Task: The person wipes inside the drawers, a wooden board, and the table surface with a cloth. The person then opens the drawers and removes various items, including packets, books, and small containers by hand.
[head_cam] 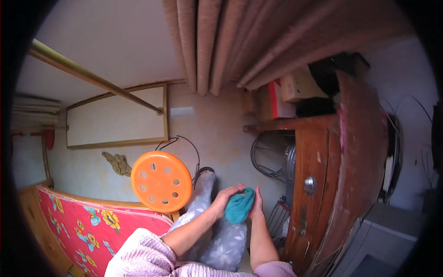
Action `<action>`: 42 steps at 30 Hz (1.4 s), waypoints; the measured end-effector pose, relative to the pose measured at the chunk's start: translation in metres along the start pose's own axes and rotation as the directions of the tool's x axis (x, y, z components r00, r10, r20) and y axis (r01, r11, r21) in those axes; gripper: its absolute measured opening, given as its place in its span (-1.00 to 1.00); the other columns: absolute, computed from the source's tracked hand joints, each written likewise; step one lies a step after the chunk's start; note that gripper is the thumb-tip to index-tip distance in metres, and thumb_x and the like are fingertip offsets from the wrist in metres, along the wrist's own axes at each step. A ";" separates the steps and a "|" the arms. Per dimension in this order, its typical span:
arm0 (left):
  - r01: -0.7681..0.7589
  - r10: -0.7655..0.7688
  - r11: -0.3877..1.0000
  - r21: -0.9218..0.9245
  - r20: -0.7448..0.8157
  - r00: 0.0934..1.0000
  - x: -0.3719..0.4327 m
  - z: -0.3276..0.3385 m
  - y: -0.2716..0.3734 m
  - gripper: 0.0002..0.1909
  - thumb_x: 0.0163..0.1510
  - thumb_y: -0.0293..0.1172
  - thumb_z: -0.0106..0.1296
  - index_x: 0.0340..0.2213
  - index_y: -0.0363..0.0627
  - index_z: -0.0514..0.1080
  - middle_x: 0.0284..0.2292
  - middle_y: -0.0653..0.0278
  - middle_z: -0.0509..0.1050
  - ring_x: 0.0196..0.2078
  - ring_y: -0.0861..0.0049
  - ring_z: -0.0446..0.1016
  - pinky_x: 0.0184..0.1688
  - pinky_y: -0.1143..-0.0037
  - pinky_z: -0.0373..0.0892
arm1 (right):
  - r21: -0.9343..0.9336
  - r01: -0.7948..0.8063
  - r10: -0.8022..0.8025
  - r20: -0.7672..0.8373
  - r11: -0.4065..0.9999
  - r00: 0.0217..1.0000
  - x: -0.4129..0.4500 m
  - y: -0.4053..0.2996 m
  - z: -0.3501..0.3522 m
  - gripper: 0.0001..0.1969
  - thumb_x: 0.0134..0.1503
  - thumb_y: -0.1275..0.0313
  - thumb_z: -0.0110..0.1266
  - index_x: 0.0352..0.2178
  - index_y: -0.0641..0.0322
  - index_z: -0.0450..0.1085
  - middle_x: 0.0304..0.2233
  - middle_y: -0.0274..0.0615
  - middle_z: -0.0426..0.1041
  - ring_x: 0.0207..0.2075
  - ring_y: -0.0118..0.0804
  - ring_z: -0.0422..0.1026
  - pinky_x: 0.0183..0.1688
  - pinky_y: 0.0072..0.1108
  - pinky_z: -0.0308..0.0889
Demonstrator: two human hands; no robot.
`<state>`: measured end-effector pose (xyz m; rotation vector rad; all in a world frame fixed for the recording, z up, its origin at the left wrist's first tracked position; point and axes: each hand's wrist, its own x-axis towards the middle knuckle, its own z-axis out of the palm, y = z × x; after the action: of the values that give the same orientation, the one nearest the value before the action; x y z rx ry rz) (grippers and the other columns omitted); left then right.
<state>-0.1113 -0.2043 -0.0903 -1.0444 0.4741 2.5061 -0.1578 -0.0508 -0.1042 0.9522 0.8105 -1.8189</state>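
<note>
Between my two hands, above my legs in grey patterned trousers, is a bunched teal cloth (239, 206). My left hand (225, 199) grips its left side, with the fingers at its upper edge. Against the cloth's right side lies my right hand (256, 204), its fingers pointing up and the thumb side partly hidden by the cloth. An orange round stool (161, 181) with holes in its seat stands left of my left hand.
A wooden cabinet (311, 159) with a metal knob stands on the right, boxes (298, 86) on top. A bed with a red floral cover (93, 225) is at lower left. A wire fan guard (266, 159), a brown curtain (221, 41) and a brown cloth (119, 163) also show.
</note>
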 end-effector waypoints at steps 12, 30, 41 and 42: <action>-0.630 -0.057 0.358 0.689 0.689 0.722 -0.057 -0.027 -0.089 -0.41 -0.14 -0.31 0.22 -0.07 -0.27 0.28 -0.19 0.13 0.41 -0.11 0.46 0.36 -0.07 0.48 0.31 | -0.095 0.761 -0.745 -0.313 0.641 0.589 -0.119 0.145 -0.071 -0.75 -0.06 0.52 0.02 -0.27 0.27 0.35 -0.33 -0.23 0.43 -0.30 -0.31 0.44 -0.20 -0.50 0.36; -0.066 -0.418 0.753 0.654 0.553 0.721 -0.161 -0.043 -0.140 -0.27 0.02 0.30 -0.21 0.04 0.02 0.24 -0.06 0.16 0.34 -0.06 0.25 0.35 -0.02 0.34 0.29 | 0.024 0.909 -0.908 -0.049 0.416 0.416 -0.237 0.258 -0.040 -0.69 0.10 0.41 0.00 -0.10 0.23 0.28 -0.20 -0.22 0.40 -0.21 -0.33 0.41 -0.17 -0.47 0.37; -0.281 -0.108 0.834 0.475 0.640 0.761 -0.166 0.054 -0.161 -0.48 0.18 -0.10 -0.18 0.09 -0.09 0.11 -0.07 0.19 0.37 -0.07 0.36 0.38 -0.07 0.37 0.36 | -0.566 0.802 -0.933 -0.360 0.192 -0.030 -0.258 0.270 -0.141 -0.57 0.13 0.34 0.00 0.02 0.17 0.16 -0.19 -0.14 0.32 -0.44 -0.46 0.40 -0.45 -0.65 0.33; -0.438 0.072 0.816 0.376 0.686 0.724 -0.163 0.078 -0.168 -0.44 0.17 -0.10 -0.15 0.12 -0.06 0.05 -0.06 0.20 0.35 -0.07 0.38 0.37 -0.08 0.38 0.36 | -0.531 0.815 -0.923 -0.384 0.231 0.011 -0.261 0.274 -0.155 -0.59 0.13 0.32 -0.02 0.00 0.20 0.17 -0.19 -0.13 0.32 -0.43 -0.41 0.42 -0.46 -0.65 0.32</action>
<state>0.0260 -0.0584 0.0537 0.1418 1.0512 2.5265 0.2131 0.0808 0.0082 1.0451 2.4918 -2.3419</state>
